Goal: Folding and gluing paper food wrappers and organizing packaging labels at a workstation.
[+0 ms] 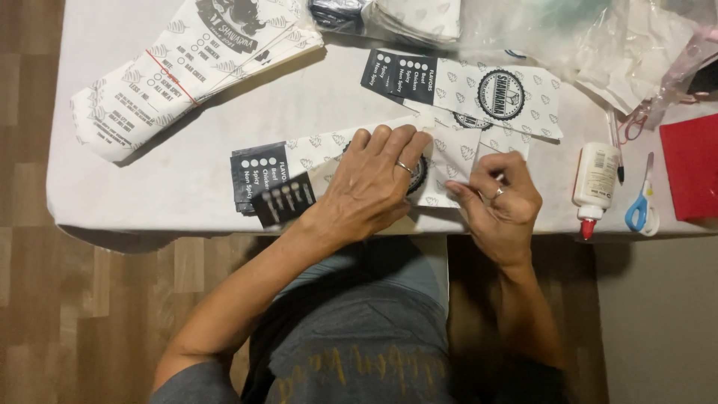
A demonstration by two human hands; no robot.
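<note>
At the far left of the white table [149, 187] lies a bundle of printed paper sleeves [187, 67]. The left hand [374, 187] presses flat, fingers spread, on a black-and-white paper sleeve [449, 153] whose long axis runs left to right along the near edge. Just right of it, the right hand [497, 198] pinches the sleeve's right end flap. Further right sit a glue bottle [594, 183] and blue-handled scissors [641, 206].

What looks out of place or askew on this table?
Only the glue bottle lies on its side near the table edge, red cap on. Left hand presses the printed paper sleeve flat; right hand pinches its flap.
</note>
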